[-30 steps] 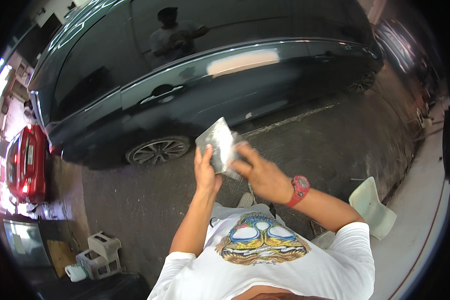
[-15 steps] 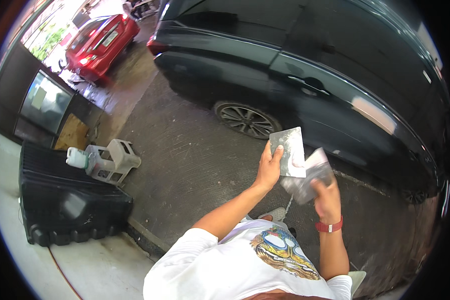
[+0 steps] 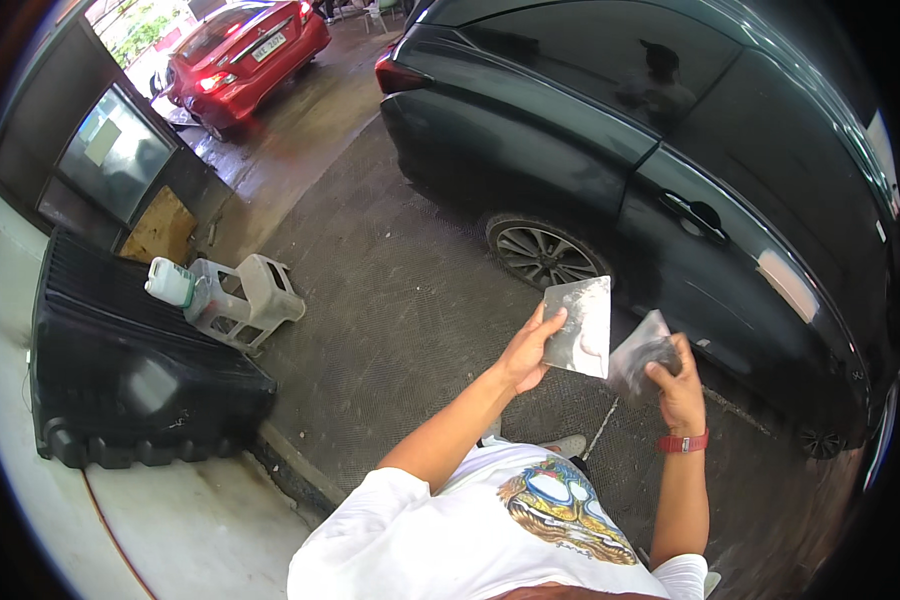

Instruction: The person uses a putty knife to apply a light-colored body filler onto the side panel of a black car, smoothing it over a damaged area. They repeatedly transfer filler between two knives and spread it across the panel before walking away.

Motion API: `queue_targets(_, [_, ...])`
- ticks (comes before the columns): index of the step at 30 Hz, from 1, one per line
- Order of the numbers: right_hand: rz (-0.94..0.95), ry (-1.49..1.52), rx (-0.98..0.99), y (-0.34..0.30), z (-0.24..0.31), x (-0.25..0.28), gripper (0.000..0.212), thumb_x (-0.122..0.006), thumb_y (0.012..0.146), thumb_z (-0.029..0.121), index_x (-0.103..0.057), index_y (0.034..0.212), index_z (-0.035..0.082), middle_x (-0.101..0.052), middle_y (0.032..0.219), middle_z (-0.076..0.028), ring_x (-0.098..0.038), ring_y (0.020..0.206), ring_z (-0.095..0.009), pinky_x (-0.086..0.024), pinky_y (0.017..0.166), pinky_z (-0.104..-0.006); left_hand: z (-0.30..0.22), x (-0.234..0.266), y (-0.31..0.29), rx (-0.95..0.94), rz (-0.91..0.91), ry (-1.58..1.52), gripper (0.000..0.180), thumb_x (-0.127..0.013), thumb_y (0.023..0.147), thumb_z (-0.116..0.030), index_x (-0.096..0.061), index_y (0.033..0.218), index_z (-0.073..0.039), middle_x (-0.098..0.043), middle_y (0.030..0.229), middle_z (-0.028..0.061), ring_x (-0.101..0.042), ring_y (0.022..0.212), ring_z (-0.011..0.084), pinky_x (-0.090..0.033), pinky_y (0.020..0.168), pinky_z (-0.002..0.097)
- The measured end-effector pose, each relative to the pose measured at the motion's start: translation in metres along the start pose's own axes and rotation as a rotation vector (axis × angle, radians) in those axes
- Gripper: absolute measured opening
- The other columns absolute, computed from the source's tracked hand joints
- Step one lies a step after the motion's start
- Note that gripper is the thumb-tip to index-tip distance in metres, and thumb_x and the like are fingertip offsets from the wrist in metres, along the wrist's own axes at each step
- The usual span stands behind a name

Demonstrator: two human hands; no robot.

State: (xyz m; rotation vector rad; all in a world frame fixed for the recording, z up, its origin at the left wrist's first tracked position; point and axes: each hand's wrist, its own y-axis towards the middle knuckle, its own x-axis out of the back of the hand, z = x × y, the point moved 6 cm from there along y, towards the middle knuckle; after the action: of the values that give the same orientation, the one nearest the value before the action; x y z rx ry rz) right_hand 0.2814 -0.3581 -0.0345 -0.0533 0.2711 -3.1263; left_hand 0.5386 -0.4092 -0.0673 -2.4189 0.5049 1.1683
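Note:
My left hand [image 3: 528, 352] holds a flat grey rectangular sheet [image 3: 580, 326] by its lower left edge, raised in front of me. My right hand [image 3: 676, 385], with a red band at the wrist, grips a crumpled clear plastic wrapper [image 3: 642, 349] just right of the sheet. The two items almost touch. Both hands are held up over the dark textured ground, beside a black car [image 3: 670, 150].
The black car's rear wheel [image 3: 540, 252] is just beyond my hands. A white plastic stool [image 3: 250, 300] lies on its side next to a white jug [image 3: 170, 282]. A big black ribbed tub [image 3: 120, 370] sits left. A red car [image 3: 255, 45] is parked far back.
The view has swung further along the black car. The sheet and the plastic wrapper have come apart, the wrapper now off to the right in my right hand.

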Motion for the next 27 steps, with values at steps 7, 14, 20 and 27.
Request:
queue_targets(7, [-0.047,-1.328,0.668,-0.022,0.078,-0.145,0.055,-0.063,0.083,-0.004,-0.074,0.133,0.019,-0.065,0.139,-0.012,-0.054,0.140,-0.036,-0.030,0.124,-0.0603,-0.029,0.007,-0.010,-0.354,-0.248,0.816,0.059,-0.055,0.113,-0.034,-0.044,0.155,0.005,-0.063,0.144,0.0255,-0.065,0.129,0.0337,-0.048,0.111,0.0418])
queue_targets(14, [0.233,-1.296,0.712,-0.045,0.104,-0.174,0.059,-0.066,0.080,-0.008,-0.074,0.131,0.020,-0.060,0.147,-0.009,-0.049,0.147,-0.035,-0.019,0.125,-0.0729,-0.026,0.100,-0.016,-0.545,-0.556,0.242,0.045,-0.056,0.113,-0.028,-0.052,0.147,0.002,-0.067,0.132,0.0145,-0.064,0.120,0.0204,-0.050,0.106,0.0360])
queue_targets(20, [0.132,-1.100,0.410,0.001,0.053,-0.147,0.070,-0.060,0.088,-0.011,-0.050,0.152,0.015,-0.044,0.157,-0.027,-0.051,0.139,-0.054,-0.057,0.104,-0.0500,-0.036,0.047,-0.002,-0.404,-0.234,0.143,0.042,-0.058,0.112,-0.021,-0.051,0.148,0.001,-0.066,0.132,0.0105,-0.062,0.119,0.0154,-0.051,0.104,0.0328])
queue_targets(27, [0.136,-1.461,0.651,-0.011,0.092,-0.155,0.070,-0.060,0.086,-0.010,-0.063,0.148,0.023,-0.050,0.156,-0.020,-0.039,0.153,-0.047,-0.027,0.124,-0.0702,-0.039,0.056,0.001,-0.479,-0.363,0.451,0.043,-0.057,0.113,-0.021,-0.052,0.148,0.003,-0.068,0.131,0.0141,-0.062,0.123,0.0176,-0.050,0.105,0.0325])
